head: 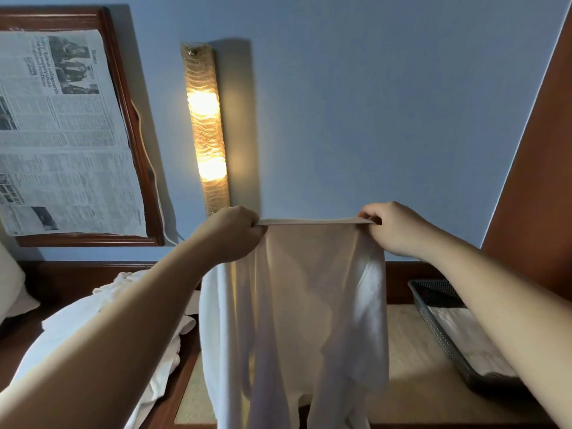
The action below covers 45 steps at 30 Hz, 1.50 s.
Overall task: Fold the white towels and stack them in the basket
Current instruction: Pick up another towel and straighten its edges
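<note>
A white towel (303, 311) hangs in the air in front of me, its top edge stretched taut between both hands. My left hand (230, 233) grips the left corner of that edge. My right hand (391, 227) pinches the right corner. The towel's lower part drapes down over the beige table top (414, 360). A grey perforated basket (433, 320) stands at the right, with a folded white towel (473, 342) lying inside it. My right forearm hides part of the basket.
A heap of unfolded white towels (148, 342) lies at the left, under my left forearm. A lit wall lamp (205, 128) and a wooden frame covered with newspaper (65, 131) hang on the blue wall. A white pillow (12, 289) sits far left.
</note>
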Motion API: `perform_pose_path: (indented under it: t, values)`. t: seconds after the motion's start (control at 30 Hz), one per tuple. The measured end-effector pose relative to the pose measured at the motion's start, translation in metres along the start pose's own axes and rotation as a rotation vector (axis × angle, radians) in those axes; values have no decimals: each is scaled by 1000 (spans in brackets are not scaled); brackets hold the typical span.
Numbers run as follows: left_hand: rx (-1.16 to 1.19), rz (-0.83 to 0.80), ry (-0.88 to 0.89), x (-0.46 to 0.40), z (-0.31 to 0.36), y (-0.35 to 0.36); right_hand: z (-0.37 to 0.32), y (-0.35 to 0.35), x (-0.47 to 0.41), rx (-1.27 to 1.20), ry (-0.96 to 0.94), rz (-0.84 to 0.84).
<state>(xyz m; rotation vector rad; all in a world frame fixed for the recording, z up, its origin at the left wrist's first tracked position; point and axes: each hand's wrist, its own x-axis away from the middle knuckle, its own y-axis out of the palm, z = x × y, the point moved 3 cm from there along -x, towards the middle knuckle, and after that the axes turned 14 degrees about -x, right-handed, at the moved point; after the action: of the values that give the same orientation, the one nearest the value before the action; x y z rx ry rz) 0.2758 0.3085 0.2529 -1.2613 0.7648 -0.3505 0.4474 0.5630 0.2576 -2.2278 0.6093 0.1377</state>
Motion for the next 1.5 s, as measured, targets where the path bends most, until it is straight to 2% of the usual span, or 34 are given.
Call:
perform_pose_path:
  t: [0.1,0.23,0.37,0.57,0.73,0.9,1.0,1.1,1.17,1.3,1.43,1.5]
  values:
    - [18,14,42,5,21,11,-16,4,-6,-212,59,-29]
    - [57,105,190,11,67,16,-43,13,-15,-272,70,-72]
    - [159,259,156,3,81,2,-56,12,-17,-313,90,-86]
    - [88,307,143,4,83,-2,-59,12,-16,-430,80,-43]
    - [116,335,120,2,81,5,-60,16,-17,-375,40,-41]
    - [184,257,173,-1,70,1,-53,3,-13,-347,6,-45]
    - [159,254,142,-7,53,-6,-42,-2,-8,-202,-2,-83]
    - [85,259,111,-12,39,-12,-28,-2,-4,34,-54,-3]
    - [64,279,75,-16,26,-17,-17,-2,-1,34,-81,89]
    - [31,284,2,-19,-4,-22,1,-13,1,56,-72,194]
    - [15,233,-24,-20,-8,-15,1,-14,-4,222,8,141]
    - [0,199,-26,-19,0,-5,-1,-6,-8,212,69,112]
